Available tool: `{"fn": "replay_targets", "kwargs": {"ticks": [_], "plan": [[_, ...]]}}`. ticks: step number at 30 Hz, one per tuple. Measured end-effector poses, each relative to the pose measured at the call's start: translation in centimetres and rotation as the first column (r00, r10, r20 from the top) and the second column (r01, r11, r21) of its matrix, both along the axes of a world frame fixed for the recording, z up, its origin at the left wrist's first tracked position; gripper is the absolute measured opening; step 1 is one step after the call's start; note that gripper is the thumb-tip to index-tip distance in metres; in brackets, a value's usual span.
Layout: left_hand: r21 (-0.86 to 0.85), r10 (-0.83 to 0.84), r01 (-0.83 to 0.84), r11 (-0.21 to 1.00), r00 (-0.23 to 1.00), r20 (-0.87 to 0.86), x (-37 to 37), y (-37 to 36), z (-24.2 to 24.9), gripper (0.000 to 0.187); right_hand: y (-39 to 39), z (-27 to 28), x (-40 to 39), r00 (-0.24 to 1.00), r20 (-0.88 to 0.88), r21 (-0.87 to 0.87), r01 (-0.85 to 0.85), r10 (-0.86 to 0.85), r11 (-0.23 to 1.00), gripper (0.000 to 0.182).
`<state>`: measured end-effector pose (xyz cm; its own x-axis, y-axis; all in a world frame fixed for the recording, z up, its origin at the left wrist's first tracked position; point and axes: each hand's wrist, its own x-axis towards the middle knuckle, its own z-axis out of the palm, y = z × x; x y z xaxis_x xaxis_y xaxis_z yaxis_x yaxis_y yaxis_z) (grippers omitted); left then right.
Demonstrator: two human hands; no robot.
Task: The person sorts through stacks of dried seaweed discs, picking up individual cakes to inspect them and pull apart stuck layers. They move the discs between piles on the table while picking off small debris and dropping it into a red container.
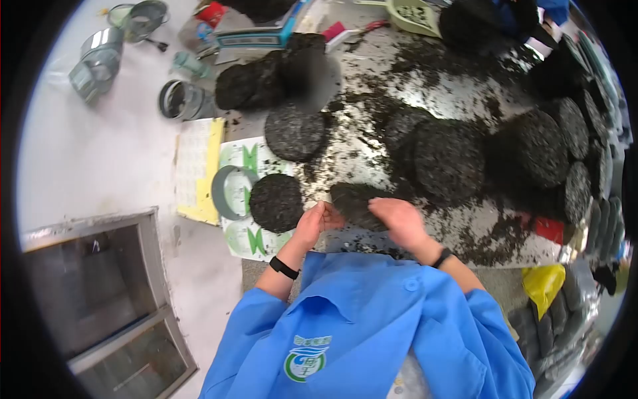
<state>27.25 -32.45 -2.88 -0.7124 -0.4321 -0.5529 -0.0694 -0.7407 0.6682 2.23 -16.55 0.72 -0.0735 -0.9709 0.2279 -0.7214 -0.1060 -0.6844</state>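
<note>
A dark, crumbly block lies between my two hands, low in the middle of the work surface. My left hand is at its left end, fingers bent toward it. Across its right end rests my right hand, fingers fairly straight and touching it. Just left of my left hand is a round dark cake, and beside that stands a grey ring on a green and white sheet. Another round dark cake sits farther up.
Rows of stacked dark discs stand to the right. Loose dark crumbs cover much of the table. Grey cups, a blue-edged box and a green scoop are farther back. Part of a person shows at the upper right.
</note>
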Motion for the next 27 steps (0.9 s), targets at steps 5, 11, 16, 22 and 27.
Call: {"fn": "replay_targets", "kwargs": {"ticks": [5,11,16,22,27], "plan": [[-0.856,0.741,0.471,0.212,0.493,0.455,7.2,-4.3,-1.5,0.054,3.8,7.4,-7.4,0.502,0.376,0.154,0.795,-0.779,0.586,0.044],[-0.756,0.866,0.560,0.339,0.128,0.483,10.8,-4.9,-5.2,0.079,5.5,6.8,-13.7,0.563,0.015,-0.244,0.803,-0.826,0.543,0.054],[-0.668,0.737,-0.406,0.623,0.590,0.329,11.6,-3.6,-8.0,0.052,1.2,7.5,-3.8,0.764,0.454,0.384,0.298,-0.459,0.874,0.041],[-0.146,0.432,-0.419,0.896,0.899,0.077,-0.3,0.6,3.7,0.040,-1.2,1.3,4.3,-0.050,0.798,0.598,-0.059,-0.601,0.799,0.069],[-0.490,-0.042,0.038,0.871,0.999,0.003,-4.9,-5.7,-1.2,0.042,1.0,6.6,0.0,0.280,0.749,0.361,0.588,-0.600,0.724,0.039]]}}
